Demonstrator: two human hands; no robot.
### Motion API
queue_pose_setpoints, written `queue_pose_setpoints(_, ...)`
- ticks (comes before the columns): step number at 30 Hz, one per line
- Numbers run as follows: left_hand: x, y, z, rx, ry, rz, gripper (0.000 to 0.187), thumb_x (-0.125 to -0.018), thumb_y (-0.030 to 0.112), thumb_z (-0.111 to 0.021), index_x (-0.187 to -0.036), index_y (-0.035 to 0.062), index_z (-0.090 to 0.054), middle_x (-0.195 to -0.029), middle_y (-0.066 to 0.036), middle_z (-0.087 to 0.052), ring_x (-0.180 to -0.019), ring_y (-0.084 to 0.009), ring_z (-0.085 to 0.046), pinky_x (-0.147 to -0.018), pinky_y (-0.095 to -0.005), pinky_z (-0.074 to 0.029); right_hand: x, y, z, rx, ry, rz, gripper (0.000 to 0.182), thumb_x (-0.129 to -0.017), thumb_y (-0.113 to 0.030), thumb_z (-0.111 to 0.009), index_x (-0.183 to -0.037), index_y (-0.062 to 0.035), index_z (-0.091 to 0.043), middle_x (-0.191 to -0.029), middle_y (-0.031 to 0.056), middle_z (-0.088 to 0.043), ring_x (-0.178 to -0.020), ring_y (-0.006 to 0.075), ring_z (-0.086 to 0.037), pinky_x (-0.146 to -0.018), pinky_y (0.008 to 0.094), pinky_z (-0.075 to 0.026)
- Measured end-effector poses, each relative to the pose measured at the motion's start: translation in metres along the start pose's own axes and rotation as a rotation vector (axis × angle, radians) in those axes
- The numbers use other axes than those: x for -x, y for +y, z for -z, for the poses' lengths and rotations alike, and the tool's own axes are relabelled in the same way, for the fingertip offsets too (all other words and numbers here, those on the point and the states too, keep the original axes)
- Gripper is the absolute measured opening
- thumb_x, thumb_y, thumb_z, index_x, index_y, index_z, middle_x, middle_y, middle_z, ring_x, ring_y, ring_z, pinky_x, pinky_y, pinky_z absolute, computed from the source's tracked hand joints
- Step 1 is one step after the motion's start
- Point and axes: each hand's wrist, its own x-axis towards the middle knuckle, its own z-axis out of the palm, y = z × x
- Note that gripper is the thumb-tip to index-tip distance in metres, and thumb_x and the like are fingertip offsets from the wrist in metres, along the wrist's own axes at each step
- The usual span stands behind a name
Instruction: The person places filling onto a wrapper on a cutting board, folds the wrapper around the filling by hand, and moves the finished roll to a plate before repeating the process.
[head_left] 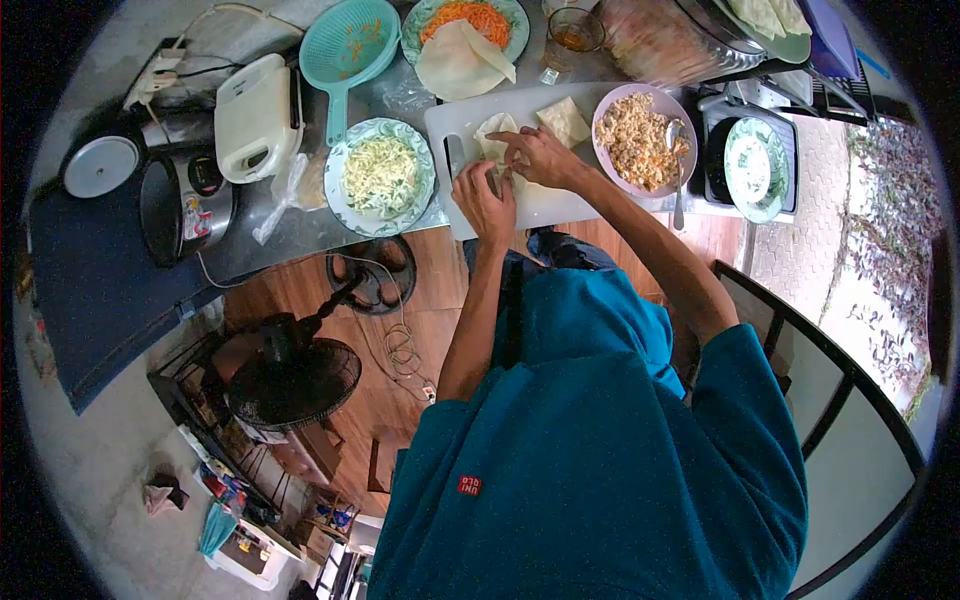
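Note:
A pale, thin wrapper (493,130) lies on the white cutting board (560,207), partly hidden under my fingers. My left hand (484,203) is at its near left edge, with bent fingers gripping the wrapper. Reaching over from the right, my right hand (545,158) has its fingertips closed on the same wrapper. Any filling inside is hidden. A folded, flat wrapper parcel (564,122) rests on the board just beyond my right hand. Right of the board, a pink bowl (603,165) holds a crumbly orange-brown filling (635,135) and a metal spoon (679,200).
A plate of shredded pale vegetable (382,177) stands left of the board. Behind are a green colander (345,55), a plate of shredded carrot (477,22) with stacked wrappers (463,62), and a glass (574,38). A white sandwich maker (255,115) sits left; a black fan (295,380) stands below.

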Motion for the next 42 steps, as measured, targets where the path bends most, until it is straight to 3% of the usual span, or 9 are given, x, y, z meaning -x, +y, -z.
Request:
queue_pose_setpoints(2,0.007,0.010,0.006,-0.042,0.037,-0.003,0.029,-0.088,0.018,-0.065,-0.113,0.0071,-0.059,-0.116,-0.013,-0.059,-0.112,-0.0338,-0.051,-0.097,-0.0479,-0.034,-0.001,0.001,-0.002,0.016,-0.015,-0.022,0.061,-0.080,-0.013,-0.064,-0.139,-0.0147,-0.048,-0.094,0.0042,-0.072,-0.104,0.0279,-0.062,-0.092,0.0457,-0.043)
queue_pose_setpoints(6,0.041,0.008,0.008,-0.060,-0.218,-0.129,0.038,-0.094,0.028,-0.055,-0.126,0.0065,-0.056,-0.135,-0.017,-0.049,-0.126,-0.0354,-0.043,-0.104,-0.0531,-0.027,-0.002,0.002,-0.001,-0.081,0.039,0.011,0.058,-0.079,-0.011,-0.065,-0.136,-0.0136,-0.052,-0.088,0.0061,-0.071,-0.095,0.0268,-0.065,-0.086,0.0448,-0.048)
queue_pose_setpoints(9,0.053,0.015,0.006,-0.104,-0.387,-0.153,0.061,-0.096,0.029,-0.051,-0.147,0.0000,-0.034,-0.149,-0.020,-0.036,-0.141,-0.0364,-0.030,-0.112,-0.0557,-0.020,-0.002,0.002,0.000,-0.126,0.056,0.027,0.059,-0.078,-0.008,-0.065,-0.135,-0.0125,-0.053,-0.084,0.0074,-0.071,-0.087,0.0262,-0.067,-0.080,0.0429,-0.052)
queue_pose_setpoints(17,0.053,0.029,0.001,-0.214,-0.390,-0.175,0.070,-0.092,0.023,-0.056,-0.149,-0.0026,-0.027,-0.155,-0.020,-0.029,-0.145,-0.0328,-0.025,-0.112,-0.0553,-0.024,-0.007,-0.006,0.017,-0.188,-0.031,-0.031,0.063,-0.077,0.002,-0.064,-0.137,-0.0109,-0.051,-0.085,0.0104,-0.071,-0.079,0.0291,-0.070,-0.078,0.0411,-0.055)
queue_pose_setpoints(20,0.052,0.030,-0.002,-0.248,-0.388,-0.162,0.071,-0.091,0.022,-0.057,-0.150,-0.0025,-0.025,-0.156,-0.019,-0.027,-0.146,-0.0321,-0.024,-0.113,-0.0547,-0.024,-0.012,-0.007,0.022,-0.110,-0.053,-0.047,0.064,-0.077,0.000,-0.066,-0.138,-0.0115,-0.050,-0.087,0.0107,-0.071,-0.089,0.0290,-0.069,-0.084,0.0413,-0.054)
queue_pose_setpoints(25,0.052,0.035,-0.005,-0.300,-0.379,-0.133,0.075,-0.090,0.025,-0.060,-0.150,-0.0016,-0.025,-0.158,-0.019,-0.024,-0.147,-0.0323,-0.023,-0.114,-0.0548,-0.024,-0.024,0.006,0.012,0.103,0.274,0.013,0.065,-0.075,-0.003,-0.066,-0.138,-0.0103,-0.048,-0.125,0.0244,-0.056,-0.113,0.0384,-0.057,-0.096,0.0454,-0.049)
queue_pose_setpoints(28,0.052,0.035,-0.006,-0.308,-0.421,-0.101,0.076,-0.090,0.026,-0.060,-0.150,-0.0013,-0.025,-0.159,-0.019,-0.022,-0.147,-0.0326,-0.021,-0.114,-0.0549,-0.025,-0.035,0.013,0.005,0.056,0.174,-0.088,0.069,-0.075,-0.004,-0.069,-0.140,-0.0103,-0.045,-0.133,0.0238,-0.048,-0.114,0.0419,-0.054,-0.099,0.0434,-0.046)
queue_pose_setpoints(37,0.054,0.035,-0.006,-0.309,-0.454,-0.084,0.076,-0.091,0.029,-0.058,-0.151,-0.0017,-0.023,-0.160,-0.020,-0.018,-0.148,-0.0339,-0.016,-0.115,-0.0547,-0.021,-0.036,0.014,0.024,0.128,-0.022,-0.184,0.090,-0.065,-0.024,-0.085,-0.144,-0.0180,-0.042,-0.131,0.0171,-0.050,-0.131,0.0353,-0.043,-0.104,0.0547,-0.036)
queue_pose_setpoints(42,0.054,0.033,-0.006,-0.282,-0.437,-0.087,0.077,-0.092,0.029,-0.058,-0.152,-0.0011,-0.020,-0.159,-0.019,-0.019,-0.148,-0.0347,-0.018,-0.114,-0.0571,-0.022,-0.034,0.016,0.015,0.159,0.017,-0.167,0.097,-0.062,-0.028,-0.088,-0.146,-0.0192,-0.040,-0.130,0.0165,-0.049,-0.126,0.0362,-0.045,-0.101,0.0527,-0.038)
